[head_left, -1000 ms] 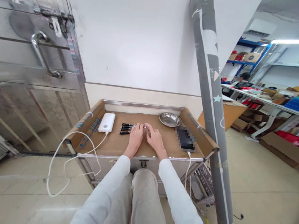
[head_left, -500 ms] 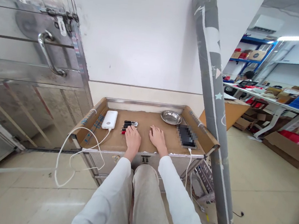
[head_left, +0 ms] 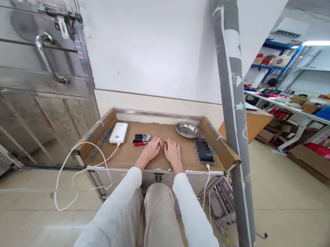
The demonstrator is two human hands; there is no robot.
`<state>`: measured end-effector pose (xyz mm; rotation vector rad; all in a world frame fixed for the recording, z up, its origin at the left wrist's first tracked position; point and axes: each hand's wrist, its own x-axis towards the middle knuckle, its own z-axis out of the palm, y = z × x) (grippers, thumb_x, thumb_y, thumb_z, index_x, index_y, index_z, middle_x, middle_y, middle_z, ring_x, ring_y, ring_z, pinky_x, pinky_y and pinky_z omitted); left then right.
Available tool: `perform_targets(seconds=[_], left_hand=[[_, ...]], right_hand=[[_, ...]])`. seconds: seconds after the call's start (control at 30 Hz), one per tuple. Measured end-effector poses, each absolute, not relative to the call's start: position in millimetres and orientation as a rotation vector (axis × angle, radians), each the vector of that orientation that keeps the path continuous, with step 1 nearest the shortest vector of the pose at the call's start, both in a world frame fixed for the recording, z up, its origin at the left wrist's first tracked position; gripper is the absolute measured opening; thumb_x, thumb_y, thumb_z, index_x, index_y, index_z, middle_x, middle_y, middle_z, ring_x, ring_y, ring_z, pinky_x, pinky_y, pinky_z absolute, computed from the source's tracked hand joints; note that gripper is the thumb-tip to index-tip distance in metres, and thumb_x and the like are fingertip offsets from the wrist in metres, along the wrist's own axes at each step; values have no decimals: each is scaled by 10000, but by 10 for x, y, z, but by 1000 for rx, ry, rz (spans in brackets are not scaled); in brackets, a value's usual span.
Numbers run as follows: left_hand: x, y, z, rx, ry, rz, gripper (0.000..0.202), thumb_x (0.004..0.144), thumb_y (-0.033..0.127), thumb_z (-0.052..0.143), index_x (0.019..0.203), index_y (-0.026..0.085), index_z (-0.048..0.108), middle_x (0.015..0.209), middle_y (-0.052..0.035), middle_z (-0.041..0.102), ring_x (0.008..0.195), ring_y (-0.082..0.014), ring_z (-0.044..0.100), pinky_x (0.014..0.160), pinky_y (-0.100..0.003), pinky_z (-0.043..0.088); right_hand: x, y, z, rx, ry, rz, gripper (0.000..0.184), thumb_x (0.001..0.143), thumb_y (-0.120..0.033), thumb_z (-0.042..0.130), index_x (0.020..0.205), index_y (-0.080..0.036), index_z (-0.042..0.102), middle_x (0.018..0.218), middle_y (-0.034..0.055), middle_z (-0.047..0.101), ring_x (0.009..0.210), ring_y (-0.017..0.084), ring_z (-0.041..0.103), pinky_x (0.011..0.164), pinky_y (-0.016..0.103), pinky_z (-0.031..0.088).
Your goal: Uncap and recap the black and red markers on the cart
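Cardboard-lined cabinet top (head_left: 164, 130): raised side flaps left and right, everything below sits between them. Left hand (head_left: 152, 149) and right hand (head_left: 172, 152): both palm down near the front edge, side by side with a strip of cardboard between, fingers narrow and lightly bent; palms hidden, can't tell if anything is under either. Dark flat device (head_left: 205, 151), pixelated: right of the right hand, clear of it. Metal dish (head_left: 187, 130): upright, behind the right hand and beyond the device's far end, inner metal visible, can't make out any contents. White pack (head_left: 118, 133): far left, past the pens. Black pens (head_left: 142, 136), a few: tight row, long axes roughly left-right, just off the outer side of the left hand, which is clearly the nearer one. Red pen (head_left: 140, 143): near side of that row, almost parallel, right end close by the left hand; contact, can't tell
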<state>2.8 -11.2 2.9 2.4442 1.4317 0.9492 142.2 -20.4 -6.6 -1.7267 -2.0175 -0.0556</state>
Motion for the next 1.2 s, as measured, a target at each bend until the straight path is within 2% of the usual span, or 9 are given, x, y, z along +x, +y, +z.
perform_targets(seconds=[0.2,0.73,0.9,0.97,1.07,1.2], left_hand=[[4,-52,-24,2372,1393,850,231,843,85,375,751,185,562,863,-51,569,842,-170,570,862,-306,439],[23,-175,22,2497,1484,712,239,891,104,353,857,182,576,939,-62,567,901,-182,568,886,-321,424],[-10,-249,76,2526,1642,850,228,877,100,374,922,184,581,996,-91,564,968,-225,538,890,-363,409],[-101,-291,100,2417,1868,988,248,851,81,398,990,189,572,1052,-109,559,1022,-260,513,896,-399,391],[-342,-346,99,2057,2157,1143,215,856,129,426,1016,194,555,1063,-109,566,992,-276,511,855,-417,401],[-662,-369,31,2078,2189,966,155,867,224,481,996,184,558,1021,-104,595,973,-285,527,840,-421,412]], right_hand=[[1413,-176,-84,-1815,-1991,-53,413,941,-268,336,1310,-189,504,1429,88,450,1308,235,384,1050,390,276],[1419,-166,-107,-1777,-1983,-69,401,938,-251,341,1290,-175,517,1398,106,482,1285,233,407,1037,395,294],[1425,-188,-77,-1767,-1994,-69,391,940,-250,342,1280,-170,519,1384,107,493,1268,232,417,1034,383,289],[1429,-205,-61,-1759,-2003,-68,379,939,-244,344,1262,-169,528,1360,110,512,1244,227,434,1017,367,302],[1427,-223,-41,-1719,-2027,-83,343,936,-237,354,1206,-172,556,1278,113,563,1163,221,480,958,340,340],[1393,-181,-7,-1668,-2042,-88,287,937,-232,372,1105,-175,597,1138,101,616,1059,218,514,901,331,361]])
